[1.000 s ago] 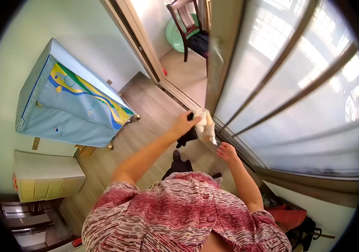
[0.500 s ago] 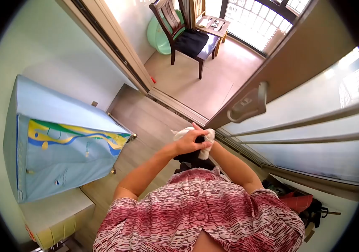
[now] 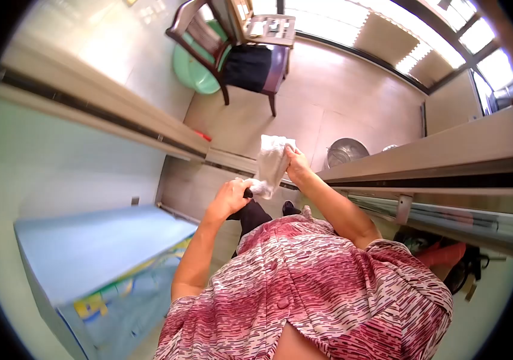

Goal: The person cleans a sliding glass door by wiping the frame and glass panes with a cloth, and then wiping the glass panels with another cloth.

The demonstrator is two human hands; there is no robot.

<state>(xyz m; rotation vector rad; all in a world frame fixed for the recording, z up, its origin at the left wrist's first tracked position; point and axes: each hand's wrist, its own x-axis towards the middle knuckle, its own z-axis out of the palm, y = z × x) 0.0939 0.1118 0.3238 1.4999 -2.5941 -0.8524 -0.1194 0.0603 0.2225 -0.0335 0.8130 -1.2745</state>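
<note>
A white cloth [image 3: 273, 165] hangs stretched between my two hands in front of my body. My right hand [image 3: 296, 165] pinches its upper right edge. My left hand [image 3: 230, 197] is closed at the bunched lower end. A small dark thing [image 3: 248, 192] shows at the left fingertips; its kind cannot be made out. Below the hands are my dark trouser leg [image 3: 253, 217] and a dark shoe [image 3: 290, 208] on the floor.
Ahead, past the door track [image 3: 232, 161], stand a dark wooden chair [image 3: 268, 66] with a black cloth [image 3: 245, 65] on its seat, a green basin [image 3: 199, 72] and a metal basin [image 3: 346, 153]. A blue fabric-covered cabinet [image 3: 100, 249] is at left; the door [image 3: 430, 156] stands at right.
My hands have moved from close together to apart, and the bunched cloth now hangs extended between them. The view has moved forward towards the doorway, showing more of the room beyond.
</note>
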